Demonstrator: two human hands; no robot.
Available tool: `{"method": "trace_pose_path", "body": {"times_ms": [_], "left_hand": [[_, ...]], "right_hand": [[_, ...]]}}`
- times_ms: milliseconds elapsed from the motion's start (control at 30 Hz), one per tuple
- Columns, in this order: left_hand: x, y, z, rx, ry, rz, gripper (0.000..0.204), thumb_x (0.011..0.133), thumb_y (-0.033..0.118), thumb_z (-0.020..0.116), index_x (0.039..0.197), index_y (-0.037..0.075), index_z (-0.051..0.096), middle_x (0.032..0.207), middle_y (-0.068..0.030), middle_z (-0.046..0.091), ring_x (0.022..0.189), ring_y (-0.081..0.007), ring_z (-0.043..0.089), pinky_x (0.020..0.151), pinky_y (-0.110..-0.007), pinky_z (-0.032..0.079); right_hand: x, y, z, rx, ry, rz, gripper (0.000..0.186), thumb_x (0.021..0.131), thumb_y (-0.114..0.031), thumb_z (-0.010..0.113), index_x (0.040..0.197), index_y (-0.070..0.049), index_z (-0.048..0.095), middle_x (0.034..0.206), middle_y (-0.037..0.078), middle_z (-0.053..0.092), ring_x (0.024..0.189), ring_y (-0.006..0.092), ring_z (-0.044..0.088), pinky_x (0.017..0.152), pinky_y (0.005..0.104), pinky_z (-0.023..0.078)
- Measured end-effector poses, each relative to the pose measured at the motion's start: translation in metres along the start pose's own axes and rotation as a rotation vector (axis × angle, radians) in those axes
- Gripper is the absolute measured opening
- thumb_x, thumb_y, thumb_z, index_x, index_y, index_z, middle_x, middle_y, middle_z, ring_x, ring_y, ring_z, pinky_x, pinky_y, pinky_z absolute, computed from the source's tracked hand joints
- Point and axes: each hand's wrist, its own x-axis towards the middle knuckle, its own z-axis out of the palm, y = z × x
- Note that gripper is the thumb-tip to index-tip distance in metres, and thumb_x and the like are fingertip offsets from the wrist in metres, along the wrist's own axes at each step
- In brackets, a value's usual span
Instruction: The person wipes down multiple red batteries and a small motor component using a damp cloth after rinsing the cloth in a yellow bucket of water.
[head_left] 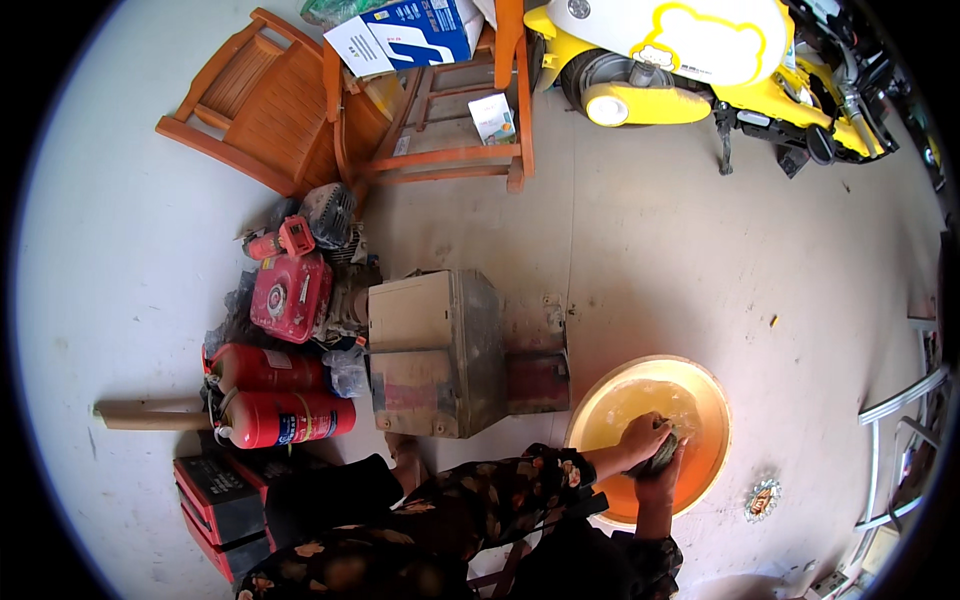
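In front of me on the floor sits a round orange basin [712, 445] with cloudy water in it. Both my hands are over it, closed around a dark, crumpled, wet-looking bundle [657, 461], perhaps a cloth; its kind is not clear. My left hand [643, 441] grips it from the upper left, fingers curled. From below, my right hand [660, 487] wraps its other side, partly hiding it. Dark floral sleeves cover both my forearms.
A worn cardboard box [420, 325] stands left of the basin, beside red fire extinguishers [290, 418] and a red-tanked engine [290, 295]. Wooden chairs [265, 110] and a yellow-white scooter [650, 100] are at the back. A shiny crumpled wrapper [763, 499] lies right of the basin.
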Motion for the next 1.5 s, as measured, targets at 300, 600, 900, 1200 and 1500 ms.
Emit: {"method": "trace_pose_path", "body": {"times_ms": [300,600,900,1200,1500], "left_hand": [[0.007,0.022,-0.024,0.135,-0.100,0.079,0.044,0.089,0.041,0.054,0.095,-0.001,0.064,0.089,-0.0245,0.065,0.088,-0.0381,0.063,0.080,-0.043,0.048],[0.013,0.056,-0.048,-0.500,-0.764,-0.178,0.058,0.083,0.037,0.070,0.132,0.014,0.049,0.122,-0.0098,0.056,0.110,-0.0196,0.050,0.088,-0.034,0.045],[0.006,0.090,-0.049,-0.017,-0.789,0.073,0.024,0.083,0.022,0.059,0.103,0.011,0.062,0.097,-0.0054,0.061,0.091,-0.0160,0.056,0.080,-0.030,0.046],[0.002,0.078,-0.032,0.320,-0.569,0.350,0.021,0.081,0.013,0.050,0.074,0.009,0.069,0.081,-0.0124,0.069,0.080,-0.0275,0.065,0.076,-0.036,0.050],[0.004,0.050,-0.029,0.341,-0.332,0.235,0.021,0.081,0.018,0.057,0.095,0.007,0.068,0.098,-0.0165,0.068,0.096,-0.0307,0.064,0.089,-0.037,0.048]], "right_hand": [[-0.010,-0.011,0.011,-0.270,-0.069,0.263,0.056,0.085,-0.046,0.065,0.125,-0.009,0.051,0.117,0.010,0.059,0.099,0.0234,0.060,0.074,0.0366,0.051],[-0.025,-0.036,0.041,0.325,-0.090,0.465,0.047,0.083,-0.029,0.071,0.118,-0.007,0.050,0.100,0.010,0.055,0.074,0.0120,0.053,0.050,0.0178,0.041],[-0.039,-0.036,0.071,-0.008,-0.098,0.483,0.031,0.085,-0.028,0.070,0.105,-0.007,0.057,0.088,0.003,0.056,0.071,0.0110,0.050,0.051,0.0203,0.038],[-0.023,-0.011,0.054,-0.661,0.164,0.271,0.016,0.089,-0.029,0.060,0.088,-0.014,0.054,0.066,0.000,0.055,0.050,0.0112,0.052,0.039,0.0224,0.038],[-0.013,0.014,0.072,-1.019,0.404,0.018,0.015,0.087,-0.026,0.061,0.090,-0.013,0.053,0.060,-0.001,0.051,0.046,0.0124,0.052,0.037,0.0275,0.038]]}}
